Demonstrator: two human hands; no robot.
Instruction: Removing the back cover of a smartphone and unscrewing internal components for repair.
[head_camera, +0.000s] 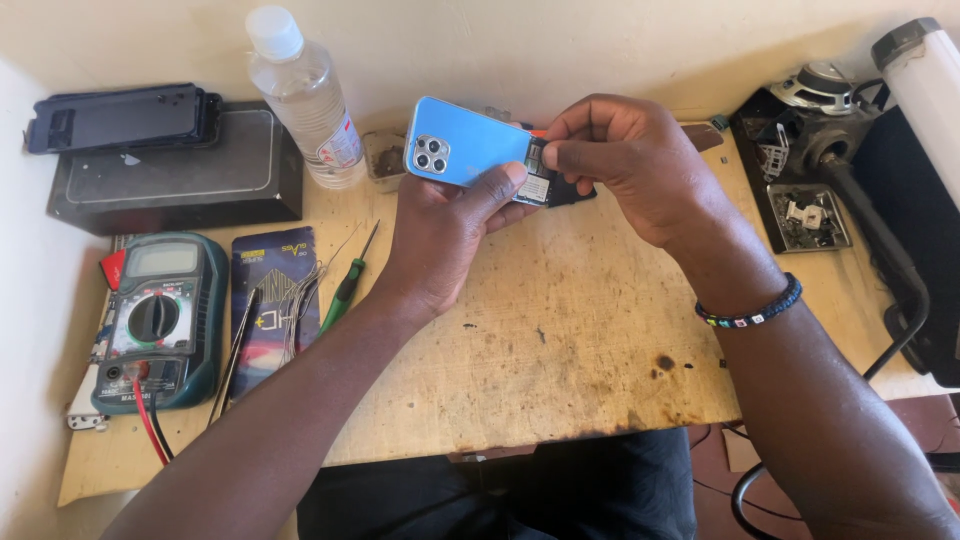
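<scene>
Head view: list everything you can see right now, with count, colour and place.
phone: 1, blue back, held above the bench
bottle: 1, clear, white cap, back left
black box: 1, back left
phone case: 1, dark, on the box
multimeter: 1, green, left edge
screwdriver: 1, green handle, left of centre
tweezers: 1, metal, beside multimeter
bench: 1, stained wood
left hand: grips phone
right hand: pinches phone's end; beaded bracelet

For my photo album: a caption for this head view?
Two hands hold a blue phone above a worn wooden table.
</scene>
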